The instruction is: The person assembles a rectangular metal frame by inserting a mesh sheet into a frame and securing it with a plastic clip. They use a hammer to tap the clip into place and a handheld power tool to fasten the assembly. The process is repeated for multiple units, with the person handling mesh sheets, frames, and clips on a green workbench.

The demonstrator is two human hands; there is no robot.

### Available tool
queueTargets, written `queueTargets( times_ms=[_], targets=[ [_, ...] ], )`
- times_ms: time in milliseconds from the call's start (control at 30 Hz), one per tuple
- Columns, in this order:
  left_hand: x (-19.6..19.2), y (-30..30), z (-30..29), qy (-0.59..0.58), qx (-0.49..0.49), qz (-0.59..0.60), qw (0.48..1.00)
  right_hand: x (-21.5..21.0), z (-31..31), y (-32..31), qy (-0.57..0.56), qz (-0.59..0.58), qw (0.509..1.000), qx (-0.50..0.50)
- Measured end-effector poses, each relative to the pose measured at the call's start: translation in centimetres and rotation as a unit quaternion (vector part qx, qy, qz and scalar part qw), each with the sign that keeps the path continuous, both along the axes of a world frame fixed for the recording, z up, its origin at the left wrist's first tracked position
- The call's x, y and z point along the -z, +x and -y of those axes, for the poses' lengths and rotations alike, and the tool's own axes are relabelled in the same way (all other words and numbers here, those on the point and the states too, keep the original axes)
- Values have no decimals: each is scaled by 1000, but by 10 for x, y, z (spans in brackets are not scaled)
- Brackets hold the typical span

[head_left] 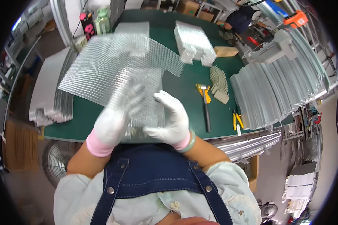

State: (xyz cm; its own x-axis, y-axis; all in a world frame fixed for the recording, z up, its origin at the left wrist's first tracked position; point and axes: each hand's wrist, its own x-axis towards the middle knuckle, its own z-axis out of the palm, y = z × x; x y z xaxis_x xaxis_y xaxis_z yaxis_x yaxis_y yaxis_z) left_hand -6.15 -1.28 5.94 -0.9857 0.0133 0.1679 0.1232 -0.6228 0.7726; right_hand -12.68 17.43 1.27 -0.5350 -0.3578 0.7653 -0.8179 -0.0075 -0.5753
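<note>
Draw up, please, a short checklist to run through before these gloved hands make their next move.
1. Gloves on: ok, left hand and right hand are both white-gloved.
2. Right hand open: ok, thumb and fingers apart.
3. Large mesh sheet squared with front mesh: not ok, set at an angle.
4. Left hand's contact with mesh: cannot tell, blurred.
5. Hammer off the mesh: ok, lies to the right.

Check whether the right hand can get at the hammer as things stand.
Likely yes: the right hand looks empty, and only bare green tabletop shows between it and the hammer, which lies uncovered to its right.
</note>
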Motion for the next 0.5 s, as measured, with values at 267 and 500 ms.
queueTargets(
  times_ms=[267,500],
  targets=[
    [0,6,59,-255,-33,43,965,-35,-29,2,-37,63,967,245],
    [66,-5,61,-568,-261,118,772,33,-16,17,92,363,916,146]
  ],
)
